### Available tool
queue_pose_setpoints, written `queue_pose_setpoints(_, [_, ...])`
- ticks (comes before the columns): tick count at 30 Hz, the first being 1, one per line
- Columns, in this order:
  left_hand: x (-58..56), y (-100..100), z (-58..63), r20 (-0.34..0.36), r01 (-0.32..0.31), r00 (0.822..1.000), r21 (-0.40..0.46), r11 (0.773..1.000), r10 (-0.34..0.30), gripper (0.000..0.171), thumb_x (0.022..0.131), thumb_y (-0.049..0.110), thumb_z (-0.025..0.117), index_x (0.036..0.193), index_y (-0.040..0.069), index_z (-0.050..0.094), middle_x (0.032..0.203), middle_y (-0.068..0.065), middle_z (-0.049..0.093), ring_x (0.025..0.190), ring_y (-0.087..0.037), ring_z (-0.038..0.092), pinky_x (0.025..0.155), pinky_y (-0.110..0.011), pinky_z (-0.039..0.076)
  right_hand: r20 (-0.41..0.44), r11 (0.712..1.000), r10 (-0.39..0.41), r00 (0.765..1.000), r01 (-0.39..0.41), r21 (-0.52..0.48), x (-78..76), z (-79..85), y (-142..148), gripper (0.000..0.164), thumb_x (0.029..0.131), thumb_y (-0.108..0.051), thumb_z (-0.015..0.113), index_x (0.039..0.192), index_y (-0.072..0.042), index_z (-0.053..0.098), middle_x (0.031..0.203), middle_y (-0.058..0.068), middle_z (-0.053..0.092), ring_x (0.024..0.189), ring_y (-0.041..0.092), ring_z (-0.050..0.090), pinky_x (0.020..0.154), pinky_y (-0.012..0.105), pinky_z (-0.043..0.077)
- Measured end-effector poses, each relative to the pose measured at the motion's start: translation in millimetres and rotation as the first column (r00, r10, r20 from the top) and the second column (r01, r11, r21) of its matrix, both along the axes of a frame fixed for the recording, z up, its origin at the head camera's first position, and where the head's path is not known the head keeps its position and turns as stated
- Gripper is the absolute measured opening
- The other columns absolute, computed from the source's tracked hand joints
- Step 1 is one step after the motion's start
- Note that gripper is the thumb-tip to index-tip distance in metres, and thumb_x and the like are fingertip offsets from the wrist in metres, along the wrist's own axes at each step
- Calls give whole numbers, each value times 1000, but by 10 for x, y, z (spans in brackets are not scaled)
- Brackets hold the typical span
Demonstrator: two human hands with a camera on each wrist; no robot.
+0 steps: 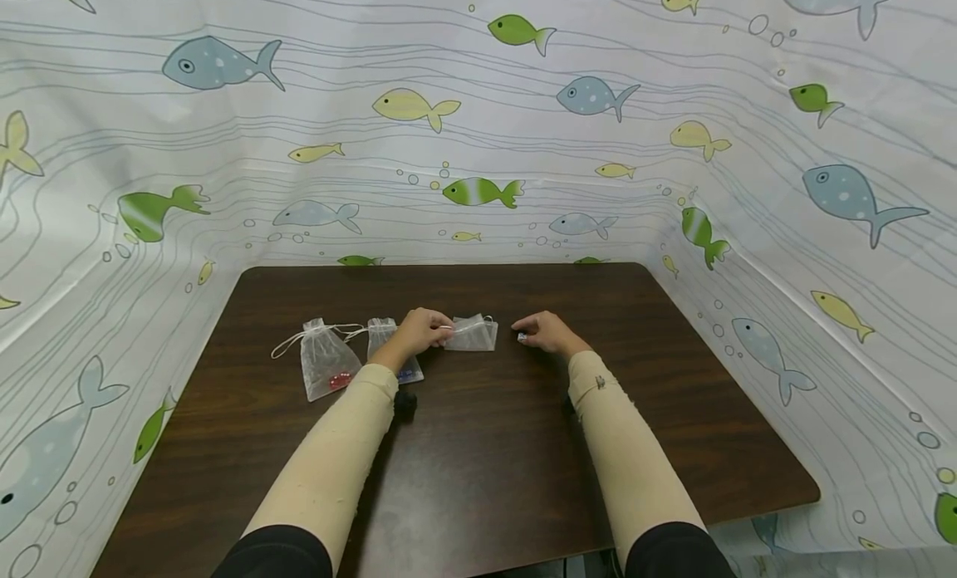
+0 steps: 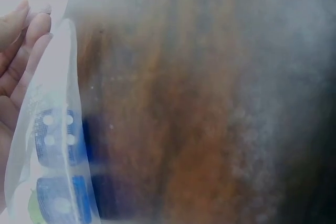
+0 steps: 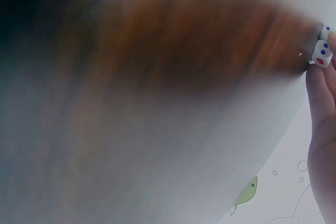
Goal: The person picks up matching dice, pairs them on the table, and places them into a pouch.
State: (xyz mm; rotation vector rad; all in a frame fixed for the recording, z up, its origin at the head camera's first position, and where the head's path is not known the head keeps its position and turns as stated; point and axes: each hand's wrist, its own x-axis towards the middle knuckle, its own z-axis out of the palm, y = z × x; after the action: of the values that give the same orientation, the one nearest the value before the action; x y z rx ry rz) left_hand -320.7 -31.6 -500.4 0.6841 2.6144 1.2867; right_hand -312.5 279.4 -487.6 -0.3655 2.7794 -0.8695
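Note:
My left hand (image 1: 423,330) pinches the left end of a small sheer drawstring bag (image 1: 474,335) lying flat on the dark wooden table (image 1: 486,462). Two white dice (image 3: 322,53) with blue and red dots are pinched in the fingers of my right hand (image 1: 552,332), just right of that bag. Beneath the left wrist is a second sheer bag (image 1: 381,332) with blue dice (image 2: 62,141) inside, partly hidden by the arm. Farther left lies a third sheer bag (image 1: 320,354) holding red dice (image 1: 341,380), its white cord looped out at the top.
A white sheet (image 1: 463,63) printed with fish rises behind the table and along both sides. The table's right front corner (image 1: 807,491) is rounded. A small black object (image 1: 404,405) shows beside the left wrist.

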Motion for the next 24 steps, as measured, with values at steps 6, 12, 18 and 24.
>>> queue_pose_setpoints(6, [1, -12, -8, -5, -5, 1000, -3, 1000, 5, 23, 99, 15, 69, 116, 2, 75, 85, -6, 74, 77, -17, 69, 71, -31, 58, -27, 1000, -6, 1000, 6, -11, 6, 17, -51, 32, 95, -4, 71, 127, -5, 71, 135, 16, 64, 126, 33, 59, 102, 47, 49])
queue_pose_setpoints(12, [9, -26, -3, 1, -12, 1000, 10, 1000, 12, 22, 99, 14, 69, 116, 2, 75, 84, -7, 74, 76, -18, 69, 71, -32, 58, -28, 999, 14, 1000, -12, 44, -1, 11, -95, 32, 95, -3, 70, 127, -8, 72, 136, 15, 64, 131, 34, 55, 105, 49, 47])
queue_pose_setpoints(18, [2, -36, -17, -5, -15, 1000, 10, 1000, 15, 22, 98, 14, 69, 115, 2, 75, 84, -7, 74, 76, -17, 69, 71, -31, 58, -40, 997, 25, 999, -22, 77, -6, 3, -112, 31, 93, 1, 70, 122, -8, 75, 132, 14, 66, 131, 34, 55, 104, 49, 47])
queue_pose_setpoints(24, [15, -55, -1, -9, -1, 1000, 24, 1000, 1, 21, 99, 12, 68, 114, 0, 75, 84, -9, 74, 77, -20, 69, 71, -32, 58, -56, 995, 44, 997, -38, 96, -17, 3, -131, 30, 94, 3, 68, 121, -8, 76, 130, 14, 68, 130, 33, 56, 104, 47, 48])
